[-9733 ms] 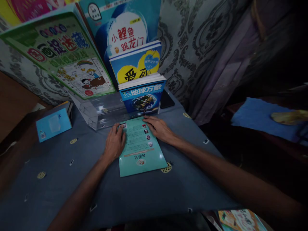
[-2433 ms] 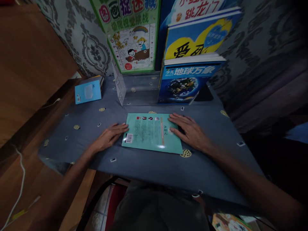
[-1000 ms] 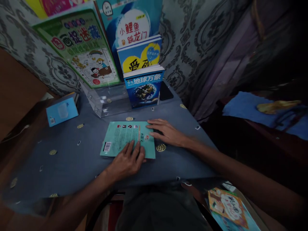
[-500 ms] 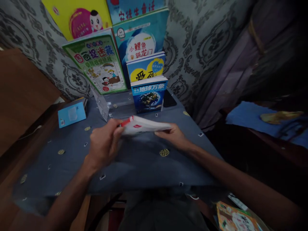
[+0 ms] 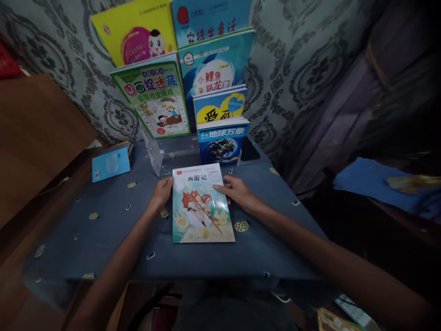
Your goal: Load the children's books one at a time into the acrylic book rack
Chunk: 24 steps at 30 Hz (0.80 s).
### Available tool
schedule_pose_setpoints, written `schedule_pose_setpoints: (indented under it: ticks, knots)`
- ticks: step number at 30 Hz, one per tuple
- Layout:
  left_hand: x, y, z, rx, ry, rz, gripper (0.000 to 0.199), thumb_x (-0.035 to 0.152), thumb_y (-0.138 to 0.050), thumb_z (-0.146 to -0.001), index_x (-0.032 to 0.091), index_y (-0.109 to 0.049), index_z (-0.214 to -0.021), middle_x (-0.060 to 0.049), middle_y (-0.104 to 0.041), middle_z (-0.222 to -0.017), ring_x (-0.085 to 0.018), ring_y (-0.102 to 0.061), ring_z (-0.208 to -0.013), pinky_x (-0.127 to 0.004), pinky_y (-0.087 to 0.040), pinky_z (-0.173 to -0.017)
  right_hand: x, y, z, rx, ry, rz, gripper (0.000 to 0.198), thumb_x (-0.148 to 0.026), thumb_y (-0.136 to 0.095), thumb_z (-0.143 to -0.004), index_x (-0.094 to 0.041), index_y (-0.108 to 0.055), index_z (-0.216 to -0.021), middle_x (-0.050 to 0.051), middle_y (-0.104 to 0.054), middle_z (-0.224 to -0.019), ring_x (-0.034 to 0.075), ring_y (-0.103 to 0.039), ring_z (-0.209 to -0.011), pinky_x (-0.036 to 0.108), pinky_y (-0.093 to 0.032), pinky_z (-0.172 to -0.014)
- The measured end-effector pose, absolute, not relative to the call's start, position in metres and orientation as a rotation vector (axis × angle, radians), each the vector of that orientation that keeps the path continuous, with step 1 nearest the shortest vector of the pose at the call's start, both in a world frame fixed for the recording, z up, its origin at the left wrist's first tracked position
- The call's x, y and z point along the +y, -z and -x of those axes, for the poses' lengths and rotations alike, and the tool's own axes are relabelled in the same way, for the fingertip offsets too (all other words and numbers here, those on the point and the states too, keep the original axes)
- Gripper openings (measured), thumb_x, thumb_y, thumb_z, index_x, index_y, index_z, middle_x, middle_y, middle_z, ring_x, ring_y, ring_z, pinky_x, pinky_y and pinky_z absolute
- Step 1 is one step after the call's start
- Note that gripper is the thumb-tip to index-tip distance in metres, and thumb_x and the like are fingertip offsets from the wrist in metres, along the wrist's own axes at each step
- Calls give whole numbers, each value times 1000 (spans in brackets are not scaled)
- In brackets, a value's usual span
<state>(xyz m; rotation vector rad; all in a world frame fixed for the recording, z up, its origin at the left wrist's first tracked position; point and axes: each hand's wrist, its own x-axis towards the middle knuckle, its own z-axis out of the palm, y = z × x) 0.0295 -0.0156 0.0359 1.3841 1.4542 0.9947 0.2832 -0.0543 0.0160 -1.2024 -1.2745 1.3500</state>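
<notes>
A children's book (image 5: 202, 207) with a pale teal cover and a drawn figure carrying a staff faces me, its title upright. It is held between my two hands over the table. My left hand (image 5: 162, 189) grips its upper left edge, with part of the fingers hidden behind it. On the other side my right hand (image 5: 239, 193) pinches the right edge, thumb on the cover. Just behind the book is a clear display stand (image 5: 155, 156) with several upright books, among them a blue earth book (image 5: 223, 146) in front and a green picture book (image 5: 161, 101) to the left.
A blue book (image 5: 110, 164) lies on another at the table's left. Behind the stand at right rests a dark phone-like slab (image 5: 249, 151). The patterned cloth (image 5: 113, 239) covers the table, against a wallpapered wall (image 5: 275, 59). An orange book (image 5: 336, 320) is low at right.
The book was tilted nearly edge-on; now its front cover faces me, lower over the table. My left hand has moved from its corner to its left edge. The view has shifted slightly.
</notes>
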Motion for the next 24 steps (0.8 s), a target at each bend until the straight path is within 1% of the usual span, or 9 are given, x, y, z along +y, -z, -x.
schedule_pose_setpoints:
  ticks: [3, 5, 8, 10, 12, 14, 17, 20, 24]
  knots:
    - [-17, -33, -17, 1662, -846, -1744, 21, 30, -57, -87, 20, -57, -69, 1, -59, -63, -19, -61, -71, -26, -46, -67, -42, -9, -286, -1495, -1204, 1400, 35, -51, -75, -76, -19, -64, -84, 1, -70, -63, 15, -58, -48, 26, -42, -43]
    - [-19, -31, -11, 1726, -771, -2007, 12, 26, -54, -90, 20, -61, -82, -2, -66, -77, -21, -63, -81, -30, -49, -76, -39, -12, -292, -1755, -880, 1596, 28, -47, -71, -81, -19, -68, -83, 5, -73, -68, 21, -67, -60, 28, -45, -51]
    - [-20, -22, -9, 1672, -742, -2371, 16, 19, -46, -94, 19, -61, -97, -9, -69, -99, -23, -64, -98, -36, -50, -90, -41, -20, -297, -1972, -336, 1866, 29, -45, -61, -91, -19, -74, -95, 11, -78, -81, 30, -73, -80, 33, -48, -63]
    - [-18, -14, -10, 1579, -775, -2475, 20, 16, -43, -94, 19, -61, -104, -11, -69, -107, -24, -63, -105, -39, -50, -95, -44, -24, -291, -2049, -196, 1888, 33, -42, -50, -98, -20, -74, -104, 12, -79, -87, 31, -74, -85, 35, -51, -69]
    - [-16, -6, -11, 1515, -773, -2511, 22, 17, -43, -96, 19, -60, -110, -11, -69, -112, -24, -63, -109, -40, -51, -97, -45, -24, -275, -2173, -184, 1703, 34, -35, -43, -101, -21, -72, -112, 12, -79, -97, 28, -74, -93, 37, -54, -78]
    - [-16, 0, -11, 1491, -761, -2518, 24, 17, -43, -98, 19, -60, -115, -11, -69, -116, -24, -64, -111, -41, -52, -98, -42, -20, -253, -2298, -211, 1399, 36, -28, -42, -100, -21, -67, -125, 12, -75, -120, 27, -69, -113, 40, -54, -94]
    - [-18, 6, -11, 1507, -771, -2536, 28, 19, -43, -99, 18, -58, -123, -13, -68, -126, -26, -63, -116, -45, -51, -100, -31, -9, -218, -2410, -302, 1098, 50, -26, -41, -99, -16, -49, -148, 14, -55, -151, 26, -49, -142, 47, -42, -116]
    - [-19, 9, -9, 1497, -794, -2568, 31, 19, -44, -99, 19, -57, -127, -13, -68, -127, -28, -61, -119, -47, -51, -100, -18, 1, -197, -2491, -377, 1098, 56, -23, -37, -100, -7, -39, -153, 21, -44, -158, 28, -35, -150, 51, -32, -122]
    - [-16, 10, -8, 1479, -818, -2594, 26, 19, -45, -98, 20, -60, -120, -11, -71, -120, -27, -61, -112, -46, -52, -98, -10, 9, -198, -2525, -397, 1160, 56, -19, -39, -99, -4, -37, -153, 23, -42, -158, 27, -32, -152, 51, -28, -124]
